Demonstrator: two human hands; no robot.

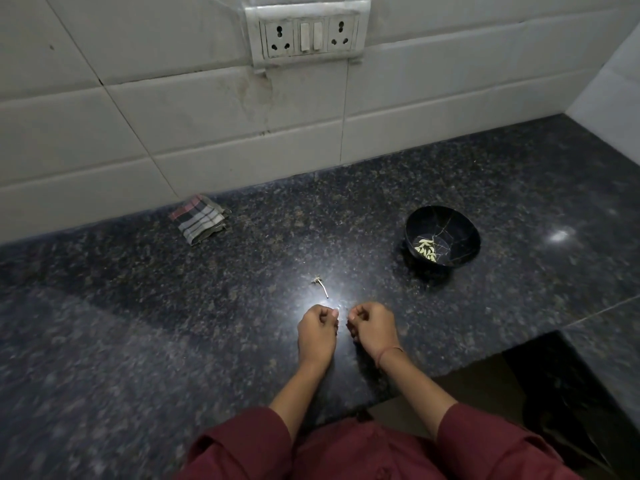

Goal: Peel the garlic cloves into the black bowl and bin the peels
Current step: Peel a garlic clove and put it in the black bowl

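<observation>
Far to my left, a folded checked cloth (199, 218) lies on the dark speckled counter (138, 306), close against the foot of the white tiled wall. Up on that wall, above the middle of the counter, is a socket plate (306, 32) with two switches between its outlets. Nearer to me, a small dried garlic stalk (321, 286) lies in the bright glare on the stone, just beyond my knuckles and apart from them.

My left hand (317, 332) and right hand (372, 327) are side by side, close together over the counter. Both have their fingers curled in toward the thumbs. Whether either one pinches a clove or a bit of peel I cannot tell, since the fingertips hide it. A thin thread band (389, 353) circles my right wrist, and maroon sleeves cover both forearms.

Further right and farther back stands the black bowl (460, 233), well apart from my right hand, with open stone between them. Peeled garlic cloves (426, 250) lie pale in a small heap at its bottom.
</observation>
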